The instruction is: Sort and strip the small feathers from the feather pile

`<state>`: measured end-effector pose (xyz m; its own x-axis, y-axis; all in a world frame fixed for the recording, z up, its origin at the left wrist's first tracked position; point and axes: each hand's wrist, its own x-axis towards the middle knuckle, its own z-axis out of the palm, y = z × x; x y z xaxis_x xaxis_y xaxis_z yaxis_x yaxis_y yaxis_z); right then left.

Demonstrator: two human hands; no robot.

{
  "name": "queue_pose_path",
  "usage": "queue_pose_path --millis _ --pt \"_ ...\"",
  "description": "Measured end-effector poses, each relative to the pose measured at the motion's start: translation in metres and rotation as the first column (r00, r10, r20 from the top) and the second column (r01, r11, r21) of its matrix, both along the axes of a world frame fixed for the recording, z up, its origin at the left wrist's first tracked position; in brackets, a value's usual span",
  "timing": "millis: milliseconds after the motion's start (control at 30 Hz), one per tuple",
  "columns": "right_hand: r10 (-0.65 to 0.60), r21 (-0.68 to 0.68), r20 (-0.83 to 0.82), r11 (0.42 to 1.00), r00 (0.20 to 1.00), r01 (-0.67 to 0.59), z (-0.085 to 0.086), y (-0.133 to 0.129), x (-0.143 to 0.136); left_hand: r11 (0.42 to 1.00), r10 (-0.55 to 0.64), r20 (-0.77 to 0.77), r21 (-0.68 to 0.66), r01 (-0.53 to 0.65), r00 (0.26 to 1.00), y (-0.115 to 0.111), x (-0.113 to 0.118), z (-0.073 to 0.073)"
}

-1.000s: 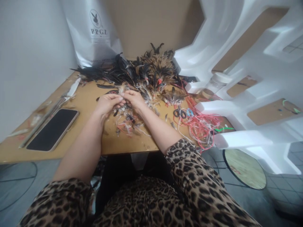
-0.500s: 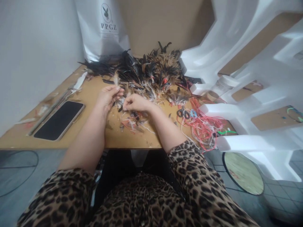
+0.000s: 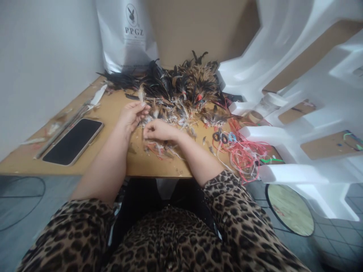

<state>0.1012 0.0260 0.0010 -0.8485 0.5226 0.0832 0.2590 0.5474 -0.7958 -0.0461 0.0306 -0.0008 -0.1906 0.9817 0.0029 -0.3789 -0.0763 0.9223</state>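
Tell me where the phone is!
In the head view, the phone lies on the left of the table, beside a thin grey rod and to the left of the left hand.

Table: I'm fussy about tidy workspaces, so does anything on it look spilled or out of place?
Yes: the cords lie in a loose, knotty-looking tangle on the right of the table, and scraps are strewn near the right hand. Both look messy, not damaged.

We have a phone (image 3: pixel 73 141) lying screen-up on our left and a white bag (image 3: pixel 116 49) lettered PPGZ standing farther back. White molded foam (image 3: pixel 265 134) rises on our right.
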Motion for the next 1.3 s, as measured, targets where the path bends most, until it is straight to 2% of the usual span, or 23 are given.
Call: queue_pose_path --millis 67,167,267,367,533,700,833,967,1033,1133,1200,1300 --pt "-0.069 -0.039 -0.159 0.997 0.985 0.064 0.004 0.009 0.006 0.999 -0.041 0.046 0.024 0.04 0.998 0.001 -0.002 -0.001" --pt "-0.212 -0.137 -0.342 0.975 0.915 0.175 0.008 0.023 0.017 0.994 -0.101 0.126 0.048 0.096 0.987 0.002 -0.005 -0.002" --pt "-0.345 -0.269 -0.456 0.932 0.821 0.243 0.007 0.034 0.026 0.986 -0.162 0.191 0.005 0.164 0.968 0.001 -0.007 -0.002" --pt "-0.43 -0.394 -0.519 0.887 0.739 0.24 0.001 0.041 0.029 0.963 -0.234 0.239 -0.077 0.259 0.942 -0.001 -0.007 -0.001" --pt "-0.531 -0.532 -0.554 0.818 0.641 0.218 -0.006 0.046 0.027 0.889 -0.389 0.283 -0.133 0.438 0.877 -0.004 -0.005 -0.002" --pt "-0.579 -0.599 -0.577 0.779 0.576 0.183 -0.01 0.049 0.026 0.857 -0.455 0.27 -0.126 0.5 0.848 -0.007 0.003 -0.005" --pt "-0.627 -0.634 -0.545 0.743 0.557 0.216 -0.013 0.051 0.024 0.87 -0.438 0.269 -0.116 0.48 0.858 -0.008 0.008 -0.006" --pt "-0.741 -0.697 -0.46 0.643 0.49 0.318 -0.01 0.046 0.02 0.923 -0.353 0.26 -0.06 0.379 0.899 -0.006 0.008 -0.005" --pt "-0.76 -0.708 -0.406 0.613 0.508 0.352 -0.006 0.041 0.018 0.943 -0.312 0.222 -0.045 0.329 0.924 -0.005 0.008 -0.004" --pt "-0.7 -0.7 -0.338 0.634 0.629 0.329 -0.001 0.032 0.014 0.96 -0.272 0.123 -0.03 0.278 0.954 -0.005 0.009 -0.004" --pt "-0.66 -0.704 -0.314 0.644 0.683 0.299 0.0 0.028 0.012 0.965 -0.259 0.056 -0.018 0.261 0.964 -0.005 0.011 -0.005" --pt "-0.646 -0.726 -0.318 0.637 0.694 0.26 0.001 0.025 0.01 0.966 -0.26 -0.015 -0.012 0.26 0.966 -0.006 0.013 -0.007"
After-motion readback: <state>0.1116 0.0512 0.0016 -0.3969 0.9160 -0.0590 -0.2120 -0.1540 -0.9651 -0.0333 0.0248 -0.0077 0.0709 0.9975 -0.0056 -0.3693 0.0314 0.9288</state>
